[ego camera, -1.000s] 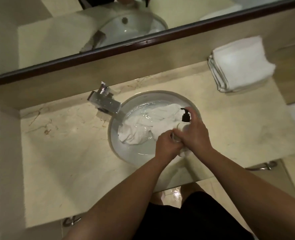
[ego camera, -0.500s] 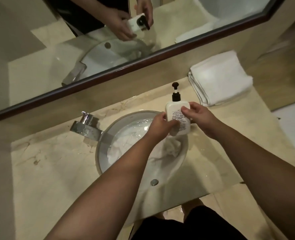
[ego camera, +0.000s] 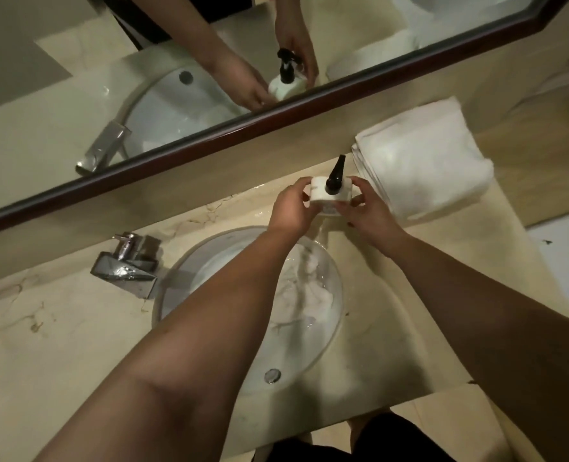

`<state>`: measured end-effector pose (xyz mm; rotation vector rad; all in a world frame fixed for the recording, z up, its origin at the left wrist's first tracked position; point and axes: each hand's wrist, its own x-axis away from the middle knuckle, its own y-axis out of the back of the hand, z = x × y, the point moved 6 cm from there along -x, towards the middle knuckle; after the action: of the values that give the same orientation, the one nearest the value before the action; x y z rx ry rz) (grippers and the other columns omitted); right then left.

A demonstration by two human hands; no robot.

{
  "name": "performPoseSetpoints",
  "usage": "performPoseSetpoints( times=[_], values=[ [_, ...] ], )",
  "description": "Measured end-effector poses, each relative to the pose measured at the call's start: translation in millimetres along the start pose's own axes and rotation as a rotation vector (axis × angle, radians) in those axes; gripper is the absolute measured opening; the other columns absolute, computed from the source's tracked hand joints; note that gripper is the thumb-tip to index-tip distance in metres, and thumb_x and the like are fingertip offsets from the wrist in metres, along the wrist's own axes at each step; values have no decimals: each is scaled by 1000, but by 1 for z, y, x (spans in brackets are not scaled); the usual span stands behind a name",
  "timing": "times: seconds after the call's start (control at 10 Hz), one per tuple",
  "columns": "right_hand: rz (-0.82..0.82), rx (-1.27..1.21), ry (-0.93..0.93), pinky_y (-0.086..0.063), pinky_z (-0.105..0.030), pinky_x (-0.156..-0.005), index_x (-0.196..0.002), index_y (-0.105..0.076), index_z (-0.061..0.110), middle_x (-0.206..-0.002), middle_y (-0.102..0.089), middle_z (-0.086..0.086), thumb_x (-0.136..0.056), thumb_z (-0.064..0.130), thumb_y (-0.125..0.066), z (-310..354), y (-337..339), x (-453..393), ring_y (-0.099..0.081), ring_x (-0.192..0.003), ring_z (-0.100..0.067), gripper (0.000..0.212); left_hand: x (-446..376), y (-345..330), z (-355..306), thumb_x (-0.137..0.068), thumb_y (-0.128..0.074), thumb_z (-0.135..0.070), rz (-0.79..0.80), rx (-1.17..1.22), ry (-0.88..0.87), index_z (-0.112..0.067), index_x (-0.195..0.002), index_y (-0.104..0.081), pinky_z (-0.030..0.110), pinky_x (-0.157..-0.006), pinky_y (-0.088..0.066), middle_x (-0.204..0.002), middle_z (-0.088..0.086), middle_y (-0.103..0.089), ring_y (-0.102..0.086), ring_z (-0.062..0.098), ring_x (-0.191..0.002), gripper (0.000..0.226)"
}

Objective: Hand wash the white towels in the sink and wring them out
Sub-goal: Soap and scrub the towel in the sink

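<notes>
A white bottle (ego camera: 330, 194) with a black pump is held between both hands at the back of the worktop (ego camera: 76, 328), just in front of the wall under the mirror (ego camera: 276, 108). The left hand (ego camera: 291, 206) is curled round the bottle's left side, thumb and fingers clamped on it; the right hand (ego camera: 365, 208) pinches the right side with its fingertips and thumb. Whether the bottle's base rests on the worktop cannot be told.

The round white sink (ego camera: 323, 348) is set into the worktop below the hands. A wet white towel (ego camera: 305, 295) lies crumpled in it, partly hidden by the left forearm, with water glistening around it. A round metal fitting is seen on the sink's near wall.

A folded stack of dry white towels (ego camera: 423, 158), thick and soft-edged, lies on the worktop to the right, just beside the right hand. A chrome tap (ego camera: 126, 265), angular and block-shaped, stands left of the sink. The worktop is smooth beige stone with thin brown veins, and is wet near the bottle. The mirror is framed in dark wood, and the hands and bottle are reflected in it.
</notes>
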<state>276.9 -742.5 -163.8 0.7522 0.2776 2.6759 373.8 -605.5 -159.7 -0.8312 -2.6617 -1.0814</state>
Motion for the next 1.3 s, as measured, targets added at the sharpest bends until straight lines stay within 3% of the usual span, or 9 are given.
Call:
performPoseSetpoints(
  times=[0.3, 0.4, 0.5, 0.6, 0.7, 0.9, 1.1, 1.2, 1.3],
  values=[
    [0, -70, -112, -44, -9, -52, -144, -42, 31, -96, -62, -2, -82, 27, -81, -15, 6, -7, -60, -79, -13, 74, -14, -24, 16, -85, -62, 6, 106, 46, 30, -23, -150, -45, 24, -78, -50, -120, 7, -61, -64, 20, -84, 73],
    [-223, 171, -47, -53, -30, -80, -141, -47, 13, -117, -61, -9, -80, 51, -61, -10, 9, 11, -61, -104, -25, 73, 3, -15, 31, -83, -58, 9, 74, 71, 76, -27, -147, -49, 28, -81, -52, -123, 6, -56, -61, 18, -89, 74],
    [-311, 196, 14, -54, -40, -82, -121, -57, 25, -110, -63, 5, -84, 54, -42, -21, -14, 41, -61, -99, -16, 50, 29, -5, 53, -85, -52, 7, 30, 44, 100, -23, -132, -62, 29, -83, -52, -112, 3, -61, -63, 20, -93, 56],
    [-187, 199, -188, -51, -36, -78, -99, -59, 33, -88, -62, 16, -88, 50, -45, -51, -60, 68, -62, -83, -9, 25, 50, -1, 90, -85, -51, 2, 54, -19, 172, -18, -113, -71, 28, -79, -51, -102, -5, -64, -64, 18, -95, 40],
    [-109, 159, -413, -47, -34, -71, -79, -60, 19, -69, -59, 10, -88, 42, -50, -99, -107, 93, -61, -74, -20, 26, 61, -1, 131, -90, -54, -8, 77, -66, 264, -20, -106, -72, 27, -80, -51, -101, -5, -68, -64, 15, -91, 27],
    [-124, -246, -836, -45, -27, -62, -72, -47, 22, -73, -50, 0, -97, 32, -53, -163, -171, 122, -52, -69, -21, 28, 48, -22, 168, -96, -59, -19, 160, -213, 120, -15, -115, -70, 30, -95, -47, -121, 4, -67, -61, 21, -113, 22],
    [-292, -535, -880, -39, -26, -54, -77, -44, 23, -73, -52, 2, -101, 29, -51, -192, -194, 95, -49, -58, -11, 26, 14, -48, 185, -96, -61, -23, 226, -288, 57, -11, -138, -53, 31, -104, -40, -144, 10, -49, -48, 26, -132, 45],
    [-300, -529, -874, -40, -17, -42, -77, -39, 25, -59, -55, 9, -106, 24, -41, -202, -195, 89, -53, -38, 0, 29, 4, -67, 201, -96, -64, -30, 355, -267, 148, -5, -140, -46, 33, -102, -42, -139, 15, -52, -52, 30, -127, 53],
    [-383, -720, -923, -40, -15, -38, -88, -57, 18, -82, -60, 0, -99, 18, -58, -219, -210, 83, -56, -43, -3, 11, 0, -75, 216, -90, -69, -41, 359, -261, 221, -7, -129, -53, 36, -95, -47, -124, 11, -63, -59, 30, -114, 54]
  ],
)
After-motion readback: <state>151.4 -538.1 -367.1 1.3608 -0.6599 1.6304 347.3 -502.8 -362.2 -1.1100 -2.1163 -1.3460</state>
